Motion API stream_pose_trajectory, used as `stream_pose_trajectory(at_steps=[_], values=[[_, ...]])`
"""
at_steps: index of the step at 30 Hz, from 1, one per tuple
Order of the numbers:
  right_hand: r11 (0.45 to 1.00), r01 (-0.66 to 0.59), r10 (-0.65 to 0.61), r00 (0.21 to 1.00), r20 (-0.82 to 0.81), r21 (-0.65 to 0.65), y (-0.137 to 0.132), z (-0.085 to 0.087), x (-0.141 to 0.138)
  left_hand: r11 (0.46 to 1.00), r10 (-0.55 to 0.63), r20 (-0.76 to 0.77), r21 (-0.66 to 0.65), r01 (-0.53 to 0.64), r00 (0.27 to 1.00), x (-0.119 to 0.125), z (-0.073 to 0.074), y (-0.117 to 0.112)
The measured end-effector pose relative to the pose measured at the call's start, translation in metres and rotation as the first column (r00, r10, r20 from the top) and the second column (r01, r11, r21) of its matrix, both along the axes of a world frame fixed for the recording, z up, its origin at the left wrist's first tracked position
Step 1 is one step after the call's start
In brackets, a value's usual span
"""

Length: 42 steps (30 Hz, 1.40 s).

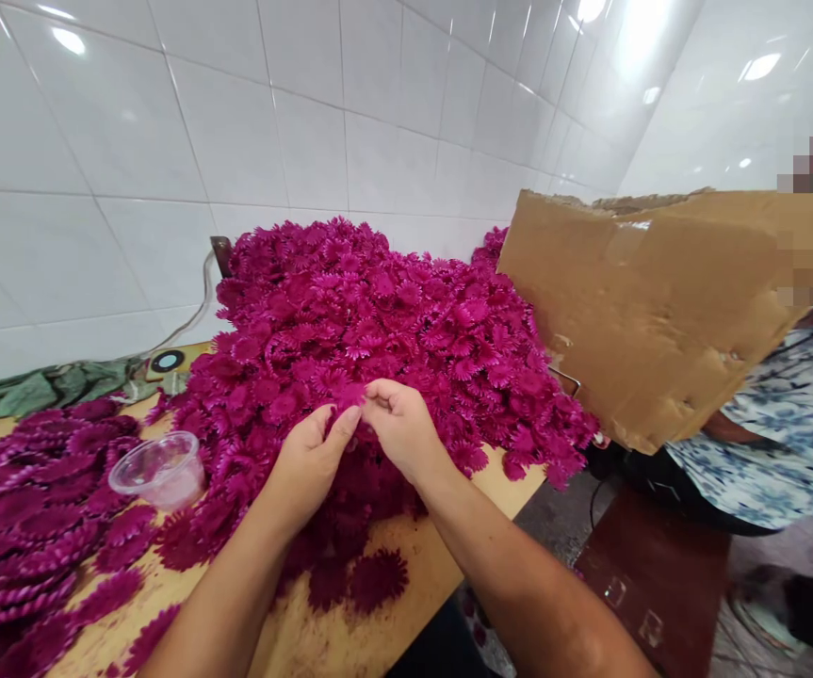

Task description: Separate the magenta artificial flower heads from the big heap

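My left hand and my right hand meet over the front of a large heap of magenta flowers. Both pinch one flower with toothed petals between thumbs and fingers. The right fingers are curled, and part of the flower is hidden behind them. Just below my wrists, a few loose flowers lie flat on the wooden tabletop. Left of my left hand stands a see-through plastic tub with something pale and pinkish in it; I cannot make out what.
At the left, flat magenta flowers lie in overlapping rows. Behind them are a green cloth and a cable by the tiled wall. On the right, a cardboard sheet leans beside a person in a blue floral garment.
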State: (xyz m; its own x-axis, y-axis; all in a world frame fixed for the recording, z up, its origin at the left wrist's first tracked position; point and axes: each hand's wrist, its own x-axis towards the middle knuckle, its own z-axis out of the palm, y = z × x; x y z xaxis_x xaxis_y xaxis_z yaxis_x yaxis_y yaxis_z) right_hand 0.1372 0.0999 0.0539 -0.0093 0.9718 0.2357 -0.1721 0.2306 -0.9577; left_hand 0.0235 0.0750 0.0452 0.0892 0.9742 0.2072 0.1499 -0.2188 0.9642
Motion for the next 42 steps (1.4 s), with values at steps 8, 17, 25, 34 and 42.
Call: stream_pose_trajectory(at_steps=[8, 17, 25, 34, 42], values=[[0.959, 0.257, -0.239, 0.96, 0.147, -0.122, 0.03, 0.004, 0.041, 0.999, 0.017, -0.025, -0.05, -0.018, 1.0, -0.01, 0.002, -0.012], [0.978, 0.052, -0.141, 0.877, 0.459, 0.202, -0.014, -0.006, 0.009, 0.995, 0.085, -0.071, -0.05, -0.089, 0.994, -0.012, -0.008, -0.001], [0.981, -0.179, 0.138, 0.912, 0.387, 0.072, -0.026, -0.015, -0.01, 0.989, 0.07, 0.112, -0.137, -0.054, 0.991, -0.014, -0.013, 0.0], [0.941, 0.146, -0.286, 0.825, 0.487, 0.305, -0.008, -0.008, -0.004, 0.998, 0.064, -0.046, 0.02, -0.064, 0.997, -0.01, -0.009, -0.015], [0.866, 0.406, -0.497, 0.761, 0.417, 0.292, 0.038, -0.001, 0.02, 0.998, 0.056, 0.049, -0.037, -0.054, 0.997, -0.015, -0.004, -0.02]])
